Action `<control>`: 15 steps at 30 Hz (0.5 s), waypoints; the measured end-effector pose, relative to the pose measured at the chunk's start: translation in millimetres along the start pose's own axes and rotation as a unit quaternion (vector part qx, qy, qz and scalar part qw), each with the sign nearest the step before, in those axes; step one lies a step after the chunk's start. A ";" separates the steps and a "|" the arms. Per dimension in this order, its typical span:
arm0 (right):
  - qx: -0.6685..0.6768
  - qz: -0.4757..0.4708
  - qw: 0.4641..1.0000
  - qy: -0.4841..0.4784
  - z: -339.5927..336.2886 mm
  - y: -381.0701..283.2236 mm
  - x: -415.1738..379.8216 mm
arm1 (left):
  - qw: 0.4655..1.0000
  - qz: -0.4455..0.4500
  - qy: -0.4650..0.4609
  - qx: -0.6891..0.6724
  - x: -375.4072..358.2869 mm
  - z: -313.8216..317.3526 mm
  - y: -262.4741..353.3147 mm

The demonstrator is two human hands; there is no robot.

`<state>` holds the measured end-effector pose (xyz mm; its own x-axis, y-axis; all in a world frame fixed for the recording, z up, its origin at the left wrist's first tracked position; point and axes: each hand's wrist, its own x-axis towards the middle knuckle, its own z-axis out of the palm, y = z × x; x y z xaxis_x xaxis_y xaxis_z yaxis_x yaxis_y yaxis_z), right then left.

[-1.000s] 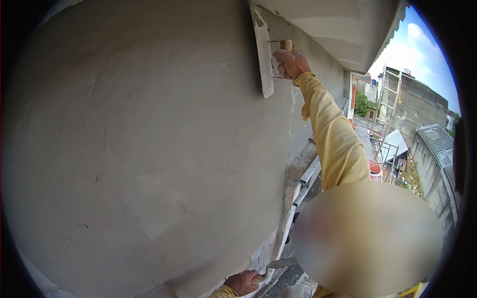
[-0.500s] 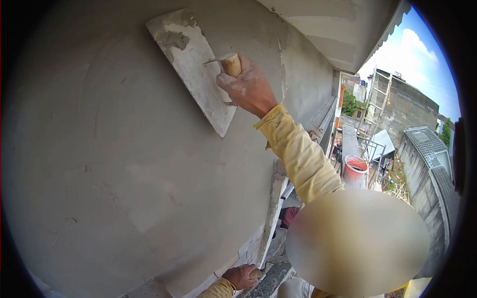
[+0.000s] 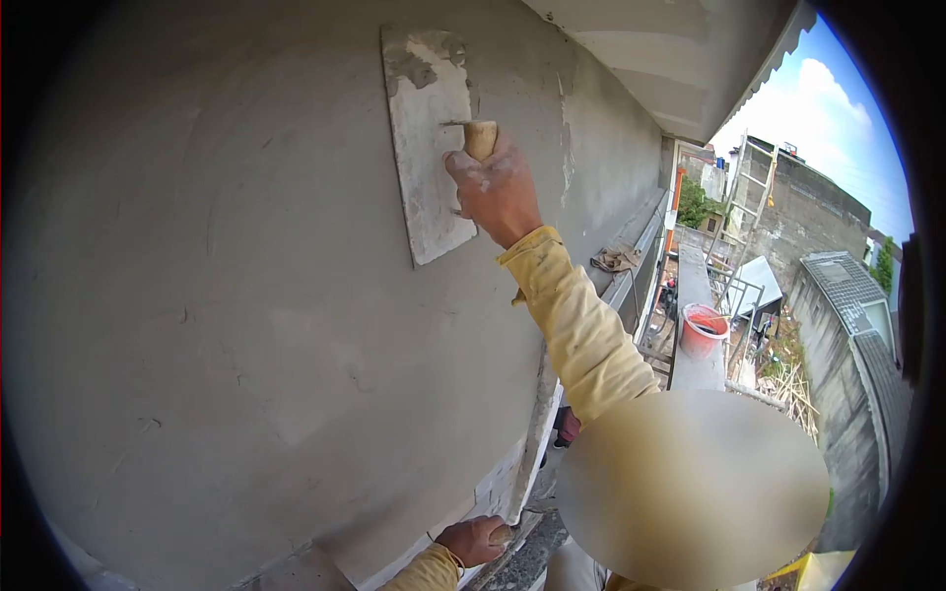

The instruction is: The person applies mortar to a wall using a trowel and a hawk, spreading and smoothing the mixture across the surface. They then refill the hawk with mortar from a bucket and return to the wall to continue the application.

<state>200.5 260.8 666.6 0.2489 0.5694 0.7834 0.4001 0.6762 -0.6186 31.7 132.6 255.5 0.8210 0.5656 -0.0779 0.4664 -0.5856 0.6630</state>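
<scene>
A plastering trowel (image 3: 418, 128) with a rectangular blade and a pale wooden handle lies against the grey plastered wall (image 3: 266, 295). My right hand (image 3: 501, 192), in a yellow sleeve, is closed round its handle. Wet grey plaster clings to the blade's upper end, and pale smears mark my fingers. Low in the view, my left hand (image 3: 471, 542) is closed round a tan wooden handle (image 3: 501, 535), of which just the rounded end shows. Whatever is attached to that handle is hidden. Faint scratches and small pits mark the wall.
An overhanging roof edge (image 3: 650, 49) runs above the wall. On a narrow plank (image 3: 697, 369) to the right stands a red bucket (image 3: 704, 335). A crumpled cloth (image 3: 616, 258) lies on a ledge, and a ladder (image 3: 754, 202) stands farther off. A blurred oval covers the lower right.
The trowel has shifted right and turned from a slant to nearly upright along the wall. My right forearm has swung with it. My left hand has barely moved.
</scene>
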 end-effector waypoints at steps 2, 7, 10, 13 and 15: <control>-0.094 -0.114 0.988 -0.035 15.0 -2.3 -35.8 | 1.000 0.008 -0.005 -0.010 3.9 5.0 1.0; -0.195 -0.183 0.962 -0.053 25.7 -15.0 -66.8 | 0.999 0.011 -0.031 -0.009 8.3 5.5 4.1; -0.211 -0.157 0.964 0.044 12.5 -8.0 -23.9 | 1.000 0.013 -0.020 -0.010 6.9 5.2 -0.9; -0.251 -0.141 0.948 0.132 -5.2 4.9 14.8 | 1.000 -0.002 -0.019 -0.009 4.2 2.9 -4.1; -0.255 -0.125 0.947 0.151 -18.2 9.8 32.7 | 0.999 -0.015 -0.037 -0.011 4.8 0.2 -4.6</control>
<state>228.6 277.5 687.3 0.3002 0.2102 0.9304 0.8346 0.4145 -0.3629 33.5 137.9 251.9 0.8295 0.5374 -0.1524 0.4845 -0.5563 0.6752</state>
